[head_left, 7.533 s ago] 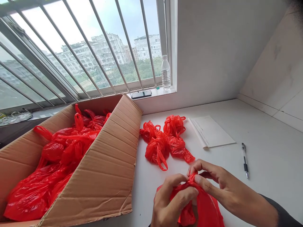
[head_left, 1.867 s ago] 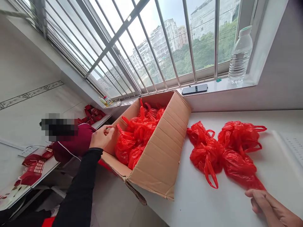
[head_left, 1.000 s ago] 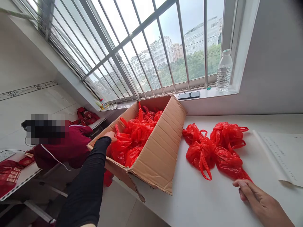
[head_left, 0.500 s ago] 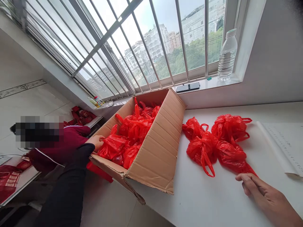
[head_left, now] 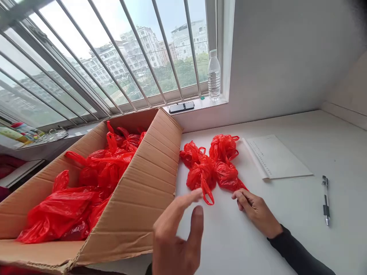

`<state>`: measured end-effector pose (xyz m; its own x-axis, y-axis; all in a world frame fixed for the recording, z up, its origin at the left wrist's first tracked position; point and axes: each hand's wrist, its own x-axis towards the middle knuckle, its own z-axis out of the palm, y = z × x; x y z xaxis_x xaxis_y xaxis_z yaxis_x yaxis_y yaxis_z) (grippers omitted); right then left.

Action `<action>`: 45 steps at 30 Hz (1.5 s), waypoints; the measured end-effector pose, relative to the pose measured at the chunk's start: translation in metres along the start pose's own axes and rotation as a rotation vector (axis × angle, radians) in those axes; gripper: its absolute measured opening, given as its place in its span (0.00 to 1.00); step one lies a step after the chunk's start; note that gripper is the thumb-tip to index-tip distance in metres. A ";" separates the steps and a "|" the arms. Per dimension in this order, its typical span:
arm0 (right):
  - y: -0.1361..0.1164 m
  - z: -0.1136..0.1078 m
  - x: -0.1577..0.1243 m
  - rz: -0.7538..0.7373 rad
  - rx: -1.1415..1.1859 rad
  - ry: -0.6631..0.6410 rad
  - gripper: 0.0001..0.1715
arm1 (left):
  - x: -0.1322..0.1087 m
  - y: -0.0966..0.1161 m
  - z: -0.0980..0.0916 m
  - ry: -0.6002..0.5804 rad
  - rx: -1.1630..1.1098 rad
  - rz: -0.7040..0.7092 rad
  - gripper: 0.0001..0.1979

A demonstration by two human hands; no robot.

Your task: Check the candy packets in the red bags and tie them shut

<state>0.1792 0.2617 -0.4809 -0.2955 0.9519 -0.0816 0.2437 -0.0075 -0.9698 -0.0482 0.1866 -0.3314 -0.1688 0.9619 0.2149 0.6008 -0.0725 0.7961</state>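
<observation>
Barred window [head_left: 100,57] behind the box [head_left: 143,198]. White table [head_left: 338,152] runs right of the box. Box is full of red bags [head_left: 86,183]. Tied bundle [head_left: 213,168] lies just right of the box. Right hand [head_left: 256,208] has its fingertips on the bundle's tail, unclamped. Left hand [head_left: 174,236] is spread and empty in front of the box. Notepad [head_left: 276,156] and pen [head_left: 326,200] lie farther right of the box.

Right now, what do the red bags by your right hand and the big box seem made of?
Red bags: likely thin plastic film, glossy; they crinkle, catch the light and have knotted handles. Box: corrugated cardboard, matte brown; ribbed lines across the flap and a ragged lower edge.
</observation>
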 end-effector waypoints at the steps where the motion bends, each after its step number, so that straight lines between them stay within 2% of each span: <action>1: 0.000 -0.001 -0.001 -0.009 -0.001 0.000 0.29 | 0.013 -0.009 0.018 0.048 0.041 0.010 0.18; 4: -0.001 -0.004 -0.004 -0.038 -0.009 0.003 0.30 | 0.052 -0.043 0.066 0.126 0.135 -0.020 0.18; 6: -0.002 -0.006 -0.008 -0.054 -0.012 0.012 0.30 | 0.061 -0.058 0.084 0.111 0.144 -0.049 0.13; 7: -0.003 -0.008 -0.010 -0.058 -0.011 0.019 0.29 | 0.058 -0.061 0.088 0.094 0.139 -0.047 0.11; 10: -0.009 -0.010 -0.020 -0.087 -0.009 0.050 0.23 | 0.028 -0.051 0.085 0.030 0.089 -0.016 0.08; 12: -0.015 -0.011 -0.027 -0.195 -0.077 0.099 0.18 | 0.004 -0.034 0.078 -0.044 0.033 0.006 0.08; 15: -0.028 -0.013 -0.036 -0.437 -0.276 0.149 0.24 | -0.020 -0.013 0.075 -0.161 -0.054 0.034 0.09; 18: -0.038 -0.017 -0.041 -0.523 -0.374 0.114 0.25 | -0.028 -0.009 0.078 -0.207 -0.113 0.043 0.10; 20: -0.040 -0.024 -0.045 -0.503 -0.371 0.111 0.17 | -0.031 -0.015 0.078 -0.194 -0.128 0.026 0.10; 22: -0.039 -0.035 -0.049 -0.402 -0.339 0.152 0.09 | -0.032 -0.024 0.075 -0.139 -0.118 -0.017 0.10; 25: -0.036 -0.051 -0.057 -0.098 -0.292 0.251 0.09 | -0.034 -0.035 0.068 -0.035 -0.078 -0.091 0.09; 27: -0.034 -0.057 -0.060 0.005 -0.305 0.297 0.11 | -0.037 -0.037 0.069 0.003 -0.059 -0.099 0.09; 29: -0.034 -0.057 -0.059 -0.064 -0.359 0.288 0.11 | -0.038 -0.034 0.075 0.011 -0.052 -0.066 0.11; 32: -0.040 -0.049 -0.055 -0.201 -0.414 0.171 0.13 | -0.038 -0.027 0.086 -0.028 -0.045 0.009 0.18; 34: -0.045 -0.045 -0.052 -0.214 -0.410 0.069 0.15 | -0.035 -0.025 0.088 -0.049 -0.041 0.037 0.14; 36: -0.049 -0.046 -0.050 -0.210 -0.397 0.017 0.09 | -0.032 -0.028 0.082 -0.013 -0.041 0.025 0.08; 38: -0.049 -0.054 -0.052 -0.164 -0.383 0.054 0.12 | -0.031 -0.034 0.073 0.073 -0.040 -0.030 0.06; 41: -0.047 -0.067 -0.059 -0.013 -0.371 0.207 0.14 | -0.033 -0.040 0.066 0.179 -0.042 -0.115 0.06; 43: -0.048 -0.070 -0.065 0.058 -0.351 0.262 0.12 | -0.036 -0.037 0.070 0.207 -0.049 -0.131 0.10; 45: -0.051 -0.065 -0.070 0.061 -0.337 0.249 0.10 | -0.039 -0.028 0.078 0.217 -0.046 -0.092 0.18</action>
<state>0.2478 0.2153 -0.4103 -0.0491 0.9980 -0.0388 0.5542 -0.0051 -0.8323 0.0029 0.1722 -0.4061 -0.3883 0.8862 0.2529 0.5394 -0.0039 0.8420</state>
